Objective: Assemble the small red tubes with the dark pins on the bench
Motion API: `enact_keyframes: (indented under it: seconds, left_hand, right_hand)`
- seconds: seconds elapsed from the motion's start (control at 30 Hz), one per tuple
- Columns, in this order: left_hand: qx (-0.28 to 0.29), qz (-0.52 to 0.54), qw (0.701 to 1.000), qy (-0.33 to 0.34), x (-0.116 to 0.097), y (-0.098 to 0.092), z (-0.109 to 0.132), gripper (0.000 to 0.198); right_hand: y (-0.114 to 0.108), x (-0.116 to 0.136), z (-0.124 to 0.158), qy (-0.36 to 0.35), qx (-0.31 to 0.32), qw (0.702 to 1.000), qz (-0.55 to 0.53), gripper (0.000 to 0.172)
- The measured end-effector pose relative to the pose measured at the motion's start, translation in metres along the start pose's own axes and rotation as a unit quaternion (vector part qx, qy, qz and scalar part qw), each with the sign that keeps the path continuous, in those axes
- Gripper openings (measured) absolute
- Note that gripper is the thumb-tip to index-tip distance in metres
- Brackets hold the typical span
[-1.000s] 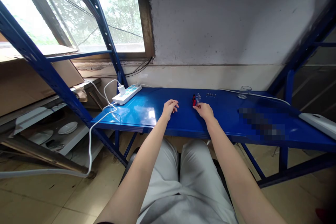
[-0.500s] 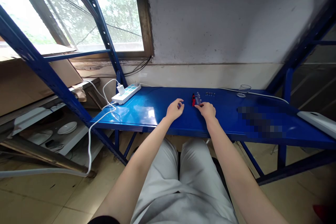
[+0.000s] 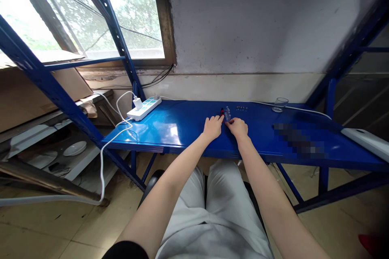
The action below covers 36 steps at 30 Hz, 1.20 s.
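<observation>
A small red-and-black object (image 3: 222,111) lies on the blue tabletop, right beside a clear plastic piece (image 3: 227,113) with knobbly edges. My left hand (image 3: 212,128) reaches in from the left, its fingers stretched forward and a fingertip at the near end of the red-and-black object. From the other side, my right hand (image 3: 238,128) has thumb and fingertips brought together at the near end of the clear piece; what sits in that pinch is too small to make out. Beyond it stands a short row of several tiny pieces (image 3: 242,108).
A white power strip (image 3: 144,108) with a plugged-in adapter is at the table's left end, its cord hanging over the edge. A clear glass (image 3: 280,105) stands at the back right. A blurred dark item (image 3: 299,141) and a white device (image 3: 366,141) lie further right.
My left hand has moved right and forward, from bare tabletop to the red-and-black object, its fingers now extended. My right hand stays in nearly the same place.
</observation>
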<state>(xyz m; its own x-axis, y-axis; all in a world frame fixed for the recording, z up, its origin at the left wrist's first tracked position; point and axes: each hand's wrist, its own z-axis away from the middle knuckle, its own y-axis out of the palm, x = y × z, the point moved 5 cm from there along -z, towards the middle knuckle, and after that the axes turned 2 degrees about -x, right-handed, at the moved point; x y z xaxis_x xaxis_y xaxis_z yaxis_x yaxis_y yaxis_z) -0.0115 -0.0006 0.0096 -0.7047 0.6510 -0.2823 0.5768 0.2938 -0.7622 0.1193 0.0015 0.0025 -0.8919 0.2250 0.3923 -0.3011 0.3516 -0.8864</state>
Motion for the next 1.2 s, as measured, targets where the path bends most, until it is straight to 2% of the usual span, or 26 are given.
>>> enact_keyframes:
  seconds: [0.3, 0.4, 0.57, 0.7, 0.9, 1.07, 1.2]
  left_hand:
    - [-0.054, -0.001, 0.996, -0.065, 0.005, -0.017, 0.005, 0.015]
    - [-0.110, 0.064, 0.987, -0.098, 0.013, -0.028, 0.011, 0.012]
    - [-0.180, 0.191, 0.957, -0.126, 0.026, -0.037, 0.017, 0.010]
    - [-0.171, 0.239, 0.948, -0.121, 0.027, -0.035, 0.016, 0.009]
    - [-0.178, 0.243, 0.944, -0.132, 0.027, -0.035, 0.017, 0.010]
    - [-0.181, 0.213, 0.954, -0.109, 0.023, -0.039, 0.018, 0.016]
    - [-0.158, 0.181, 0.969, -0.064, 0.015, -0.039, 0.017, 0.022]
  right_hand:
    - [0.002, -0.001, -0.002, 0.003, 0.001, 1.000, -0.012, 0.023]
    - [0.000, 0.003, 0.001, -0.014, -0.011, 0.999, -0.026, 0.022]
    - [0.002, 0.017, 0.005, -0.096, -0.012, 0.995, -0.019, 0.015]
    - [0.005, 0.023, 0.007, -0.132, -0.007, 0.991, 0.009, 0.011]
    - [0.001, 0.028, 0.011, -0.148, -0.001, 0.988, 0.035, 0.008]
    - [0.000, 0.032, 0.014, -0.160, 0.001, 0.986, 0.041, 0.006]
    - [0.002, 0.033, 0.014, -0.167, -0.011, 0.985, 0.034, 0.005]
